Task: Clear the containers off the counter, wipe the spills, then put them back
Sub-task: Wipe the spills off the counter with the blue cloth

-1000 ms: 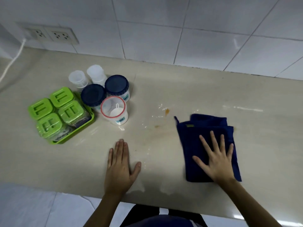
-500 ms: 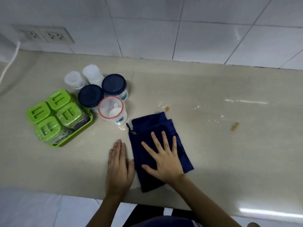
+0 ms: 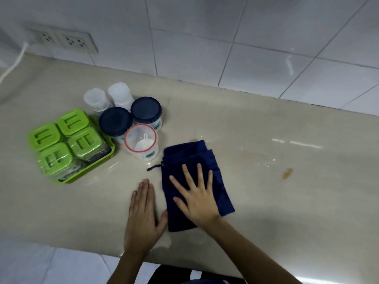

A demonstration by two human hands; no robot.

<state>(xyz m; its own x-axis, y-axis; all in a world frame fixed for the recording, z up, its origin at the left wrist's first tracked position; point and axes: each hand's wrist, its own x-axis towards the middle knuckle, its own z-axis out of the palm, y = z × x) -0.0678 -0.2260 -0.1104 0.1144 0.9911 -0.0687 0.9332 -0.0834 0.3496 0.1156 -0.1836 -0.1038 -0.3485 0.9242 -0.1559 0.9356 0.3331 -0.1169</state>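
Note:
A folded dark blue cloth [image 3: 190, 158] lies on the beige counter [image 3: 266, 201], and my right hand [image 3: 196, 195] presses flat on it with fingers spread. My left hand [image 3: 143, 216] rests flat on the counter just left of the cloth, holding nothing. To the left stand two blue-lidded jars [image 3: 115, 121] [image 3: 146, 108], a red-rimmed open jar [image 3: 141, 141] with a white scoop inside, two clear cups [image 3: 96, 99] [image 3: 121, 93], and a green tray [image 3: 88, 167] of several green-lidded boxes. A brown spot [image 3: 287, 173] and wet smears [image 3: 252, 156] lie right of the cloth.
A tiled wall [image 3: 225, 37] backs the counter. Wall sockets [image 3: 71, 41] sit at the upper left with a white cord [image 3: 14, 62] hanging down. The counter's front edge runs just below my wrists.
My right hand slid the cloth from the right side leftwards across the spills until it lay beside my left hand, then nudged it slightly forward. My left hand stayed put.

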